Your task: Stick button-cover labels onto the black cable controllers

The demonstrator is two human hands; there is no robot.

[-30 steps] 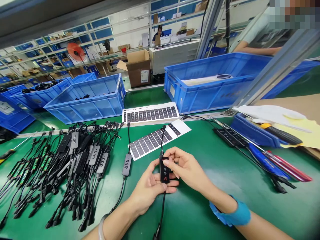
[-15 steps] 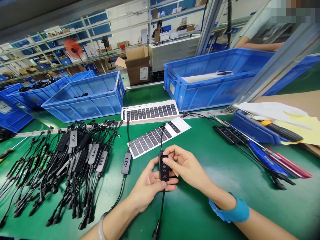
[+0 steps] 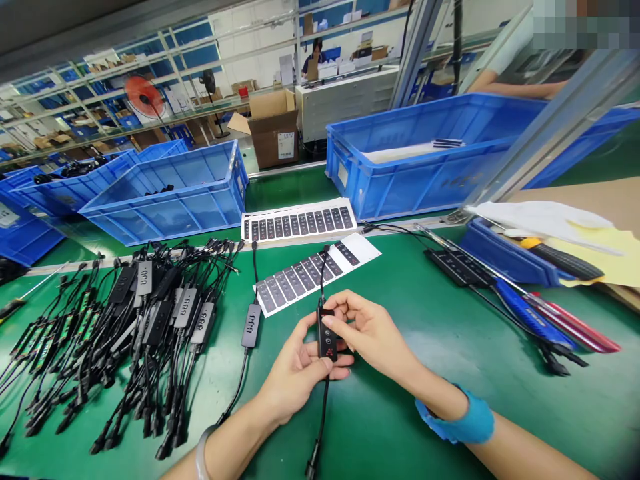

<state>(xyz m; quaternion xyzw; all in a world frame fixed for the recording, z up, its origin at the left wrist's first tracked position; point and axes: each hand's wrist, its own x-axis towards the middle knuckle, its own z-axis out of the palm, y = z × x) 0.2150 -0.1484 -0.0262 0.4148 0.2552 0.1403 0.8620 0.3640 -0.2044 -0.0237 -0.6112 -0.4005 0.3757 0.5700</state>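
Observation:
My left hand (image 3: 295, 377) cradles a black inline cable controller (image 3: 327, 350) from beneath, fingers behind it and thumb at its lower end. Round button marks and a red mark show on its face. My right hand (image 3: 370, 333) is closed at the controller's upper part, thumb pressed on the black label (image 3: 328, 332) on its face; the fingertips behind are partly hidden. One cable runs up from the controller, another down to a plug (image 3: 312, 461). Just beyond my hands lies a sheet of dark labels (image 3: 367, 248), with a stack of label sheets (image 3: 300, 225) behind it.
Left of my hands lies a grey controller (image 3: 251, 325) beside a heap of cabled controllers (image 3: 165, 320). Blue bins (image 3: 170, 210) line the back. On the right are dark controllers (image 3: 453, 267), a blue-handled tool (image 3: 533, 317) and a blue tray (image 3: 510, 257). A person's arm (image 3: 520, 89) shows behind.
My right thumb has settled slightly lower and flatter against the controller's upper face. Both hands otherwise keep their places, and the whole view has shifted a little.

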